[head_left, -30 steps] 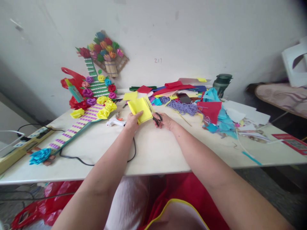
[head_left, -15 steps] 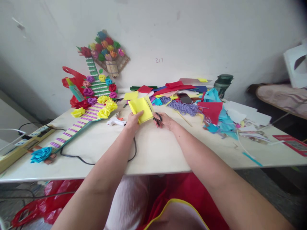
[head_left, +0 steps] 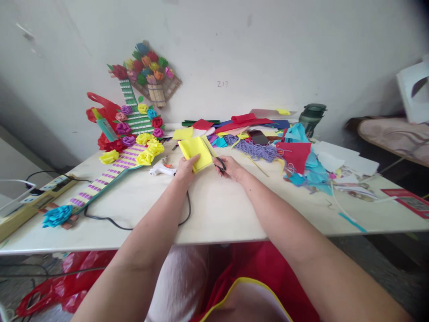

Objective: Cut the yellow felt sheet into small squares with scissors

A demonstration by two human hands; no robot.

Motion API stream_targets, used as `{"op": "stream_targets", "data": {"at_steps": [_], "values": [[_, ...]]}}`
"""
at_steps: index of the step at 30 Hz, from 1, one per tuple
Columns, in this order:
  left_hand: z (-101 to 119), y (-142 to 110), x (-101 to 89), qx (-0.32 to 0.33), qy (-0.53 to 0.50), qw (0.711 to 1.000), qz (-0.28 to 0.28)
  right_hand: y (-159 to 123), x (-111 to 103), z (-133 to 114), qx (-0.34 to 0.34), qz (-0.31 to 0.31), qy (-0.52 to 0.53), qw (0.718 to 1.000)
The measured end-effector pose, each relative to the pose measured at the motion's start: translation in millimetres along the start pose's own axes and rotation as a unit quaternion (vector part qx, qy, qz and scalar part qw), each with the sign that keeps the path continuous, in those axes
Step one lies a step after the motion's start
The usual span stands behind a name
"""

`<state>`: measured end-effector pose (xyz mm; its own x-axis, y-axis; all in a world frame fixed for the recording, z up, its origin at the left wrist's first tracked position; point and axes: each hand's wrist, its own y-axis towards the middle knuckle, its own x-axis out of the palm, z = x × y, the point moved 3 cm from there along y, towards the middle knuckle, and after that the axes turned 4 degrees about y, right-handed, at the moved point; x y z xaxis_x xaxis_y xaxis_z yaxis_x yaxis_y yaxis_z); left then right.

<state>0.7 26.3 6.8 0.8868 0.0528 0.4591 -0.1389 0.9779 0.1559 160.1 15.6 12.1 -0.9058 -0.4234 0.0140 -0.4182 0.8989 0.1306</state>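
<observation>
My left hand (head_left: 185, 169) pinches a folded yellow sheet (head_left: 195, 152) just above the pale table (head_left: 214, 210), thumb on its near edge. My right hand (head_left: 231, 168) grips black-handled scissors (head_left: 218, 164), whose blades run along the right edge of the yellow sheet. A thin yellow strip hangs off that edge beside the blades. Both hands are closed round what they hold.
A white glue gun (head_left: 161, 169) with a black cord (head_left: 134, 223) lies left of my hands. Paper-flower craft boards (head_left: 130, 129) lean at the back left. Coloured paper scraps (head_left: 295, 156), purple yarn (head_left: 258, 151), a phone (head_left: 257, 137) and a dark bottle (head_left: 310, 117) crowd the right.
The scissors have closed a little and my right hand has crept slightly up along the sheet's edge. The left hand holds steady.
</observation>
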Motion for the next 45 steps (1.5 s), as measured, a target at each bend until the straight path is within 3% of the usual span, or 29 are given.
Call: {"op": "stream_targets", "data": {"at_steps": [15,45], "values": [[3.0,-4.5,3.8,-0.031,0.012,0.999,-0.010,-5.6,0.0,-4.3,0.035,-0.016,0.004,0.999],[0.7,-3.4,4.3,-0.024,0.017,0.999,-0.030,0.5,-1.2,-2.7,0.013,0.030,0.003,0.999]]}}
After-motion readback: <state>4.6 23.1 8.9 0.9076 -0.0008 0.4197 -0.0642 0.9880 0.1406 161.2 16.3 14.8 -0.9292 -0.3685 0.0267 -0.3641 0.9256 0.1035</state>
